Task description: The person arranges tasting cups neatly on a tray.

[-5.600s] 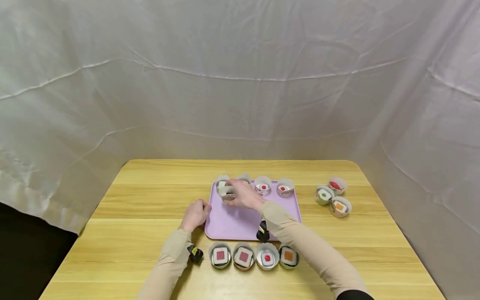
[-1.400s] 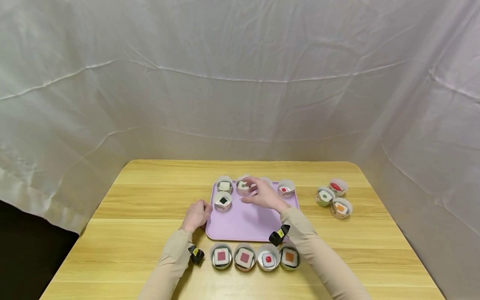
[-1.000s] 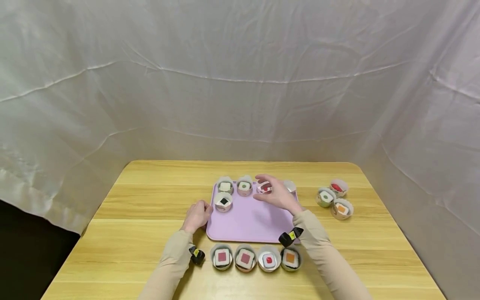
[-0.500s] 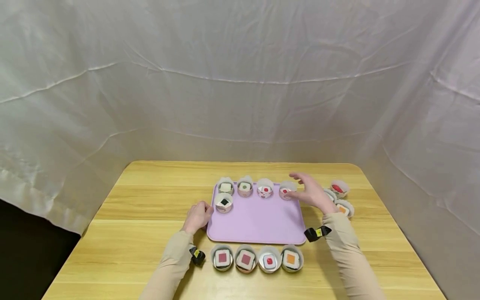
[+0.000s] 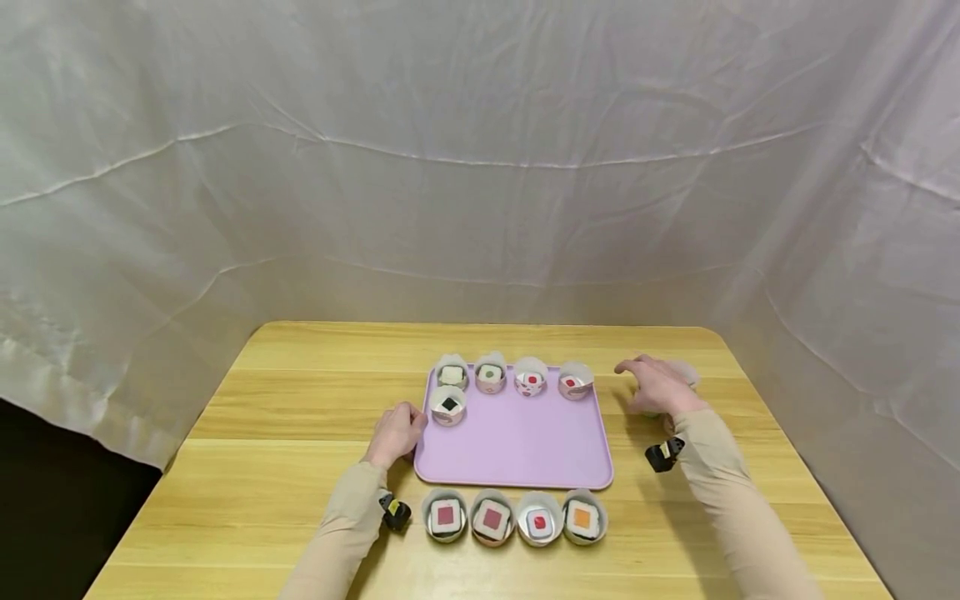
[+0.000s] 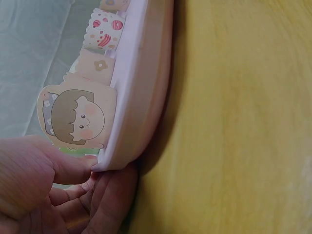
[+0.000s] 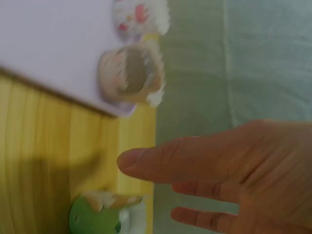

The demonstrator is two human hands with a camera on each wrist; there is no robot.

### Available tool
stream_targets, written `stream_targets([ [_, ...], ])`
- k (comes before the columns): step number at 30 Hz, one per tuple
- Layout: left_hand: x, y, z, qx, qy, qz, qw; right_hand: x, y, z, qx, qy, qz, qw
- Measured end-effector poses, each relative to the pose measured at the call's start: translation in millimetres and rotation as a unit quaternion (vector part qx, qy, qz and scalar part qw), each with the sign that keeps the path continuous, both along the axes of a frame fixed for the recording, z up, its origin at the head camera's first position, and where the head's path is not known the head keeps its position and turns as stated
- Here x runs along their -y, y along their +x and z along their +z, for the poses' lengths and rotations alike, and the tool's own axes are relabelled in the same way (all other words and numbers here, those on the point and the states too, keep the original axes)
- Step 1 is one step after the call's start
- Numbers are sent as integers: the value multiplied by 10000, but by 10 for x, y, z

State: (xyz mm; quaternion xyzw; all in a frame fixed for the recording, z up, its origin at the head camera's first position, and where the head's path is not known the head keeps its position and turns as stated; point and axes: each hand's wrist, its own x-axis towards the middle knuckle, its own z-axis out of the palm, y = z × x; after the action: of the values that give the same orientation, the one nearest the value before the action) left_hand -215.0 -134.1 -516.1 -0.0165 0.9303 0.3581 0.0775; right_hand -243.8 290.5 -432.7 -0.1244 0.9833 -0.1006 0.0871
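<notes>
Left hand (image 5: 395, 433) pinched lilac tray (image 5: 525, 448) at nine o'clock, but empty, half-open right hand (image 5: 662, 390) could've tipped green paper cup (image 7: 95, 218) by sweeping low.

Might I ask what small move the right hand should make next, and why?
Perhaps the right hand should reach down and grip the green cup: that hand holds nothing, the cup is close by, and the purple tray has bare space.

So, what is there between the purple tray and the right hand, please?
In the head view, the stretch between the purple tray and the right hand is bare: only wooden tabletop shows there.
</notes>
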Motion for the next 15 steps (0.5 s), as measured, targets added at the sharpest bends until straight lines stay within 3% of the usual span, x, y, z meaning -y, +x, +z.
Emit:
stream_targets([
  [8, 0, -7, 0, -8, -8, -7, 10000, -83, -67, -58, 550, 493, -264, 9969],
  [15, -4, -6, 1, 46, 32, 11, 10000, -43, -80, -85, 606, 913, -249, 9937],
])
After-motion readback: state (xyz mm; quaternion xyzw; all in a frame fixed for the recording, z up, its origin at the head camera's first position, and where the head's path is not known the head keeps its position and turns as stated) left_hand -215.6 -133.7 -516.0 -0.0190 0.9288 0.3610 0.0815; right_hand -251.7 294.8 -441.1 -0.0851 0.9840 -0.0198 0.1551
